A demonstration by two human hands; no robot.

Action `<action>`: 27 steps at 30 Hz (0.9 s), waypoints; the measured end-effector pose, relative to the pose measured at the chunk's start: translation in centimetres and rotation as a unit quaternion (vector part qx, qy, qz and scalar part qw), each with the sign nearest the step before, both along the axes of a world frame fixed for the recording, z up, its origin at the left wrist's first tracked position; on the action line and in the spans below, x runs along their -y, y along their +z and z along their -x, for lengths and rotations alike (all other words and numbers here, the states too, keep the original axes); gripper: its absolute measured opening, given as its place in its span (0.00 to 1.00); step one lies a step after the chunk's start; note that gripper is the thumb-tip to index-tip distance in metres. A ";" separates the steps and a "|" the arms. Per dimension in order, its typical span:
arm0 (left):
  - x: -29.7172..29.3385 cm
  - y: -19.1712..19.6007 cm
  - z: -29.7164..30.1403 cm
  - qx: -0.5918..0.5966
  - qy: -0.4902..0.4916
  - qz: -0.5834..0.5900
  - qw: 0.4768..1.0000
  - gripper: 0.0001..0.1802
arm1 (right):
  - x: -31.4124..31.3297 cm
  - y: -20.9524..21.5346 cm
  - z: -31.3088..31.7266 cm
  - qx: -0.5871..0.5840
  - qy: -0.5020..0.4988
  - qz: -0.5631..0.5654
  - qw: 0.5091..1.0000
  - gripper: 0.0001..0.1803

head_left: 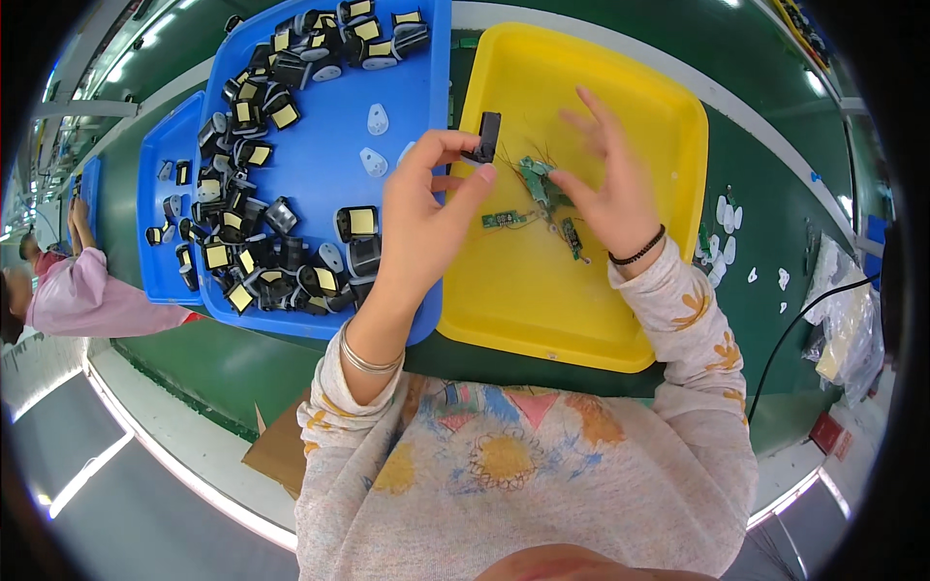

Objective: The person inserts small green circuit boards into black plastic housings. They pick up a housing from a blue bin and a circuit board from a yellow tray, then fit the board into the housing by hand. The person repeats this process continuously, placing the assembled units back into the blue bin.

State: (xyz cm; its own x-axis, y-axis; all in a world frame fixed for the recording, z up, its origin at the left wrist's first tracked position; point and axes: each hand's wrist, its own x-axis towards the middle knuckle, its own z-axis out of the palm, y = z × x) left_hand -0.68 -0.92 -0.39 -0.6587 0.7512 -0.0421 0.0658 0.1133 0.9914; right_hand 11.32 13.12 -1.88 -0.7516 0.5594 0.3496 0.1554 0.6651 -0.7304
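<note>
My left hand (423, 215) pinches a small black plastic casing (489, 136) between thumb and fingers, above the near left side of the yellow tray (533, 310). In that tray lie a small pile of green circuit boards (536, 180) with thin wires, a separate board (502, 220) and another one (572, 235). My right hand (612, 189) is over the tray, its fingers spread and partly smeared by motion. The right thumb is close to the board pile; whether it touches I cannot tell. Nothing shows in the right hand.
A blue tray (392, 82) at left holds many black casings with yellow pads (363, 223) and loose grey pieces (377, 118). Beyond it is another blue tray (160, 261). White pieces (728, 215) lie right, near a black cable (790, 324) and plastic bags (848, 310). Another person (92, 290) sits far left.
</note>
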 end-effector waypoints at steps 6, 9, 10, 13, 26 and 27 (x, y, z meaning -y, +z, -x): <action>0.0 -0.1 0.2 -0.020 0.003 -0.010 1.000 0.12 | -1.0 0.8 -0.3 0.081 0.272 -0.290 0.914 0.15; 0.1 0.1 0.2 -0.012 0.011 -0.013 1.000 0.12 | -0.8 0.7 0.3 0.128 0.306 -0.274 0.903 0.12; 0.1 0.2 0.1 -0.005 0.016 -0.013 1.000 0.12 | -0.5 0.7 0.7 0.147 0.303 -0.261 0.905 0.11; 0.0 0.2 0.2 -0.011 0.043 -0.040 0.998 0.10 | 2.1 -1.0 1.7 0.150 0.256 -0.250 0.922 0.09; 0.3 0.9 -0.3 0.146 0.018 -0.097 0.984 0.13 | 0.4 4.3 0.0 -0.150 0.117 0.558 0.808 0.08; 0.2 0.4 -0.5 0.125 0.000 -0.102 0.987 0.13 | 0.7 3.7 0.0 -0.167 0.100 0.578 0.792 0.08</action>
State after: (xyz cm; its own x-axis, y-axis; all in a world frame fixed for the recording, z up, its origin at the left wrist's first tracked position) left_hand -0.15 -1.12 0.06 -0.6468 0.7610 -0.0507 -0.1834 -0.0906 0.9789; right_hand 11.37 12.40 1.86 -0.8391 0.5325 -0.1116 -0.1999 -0.4925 -0.8471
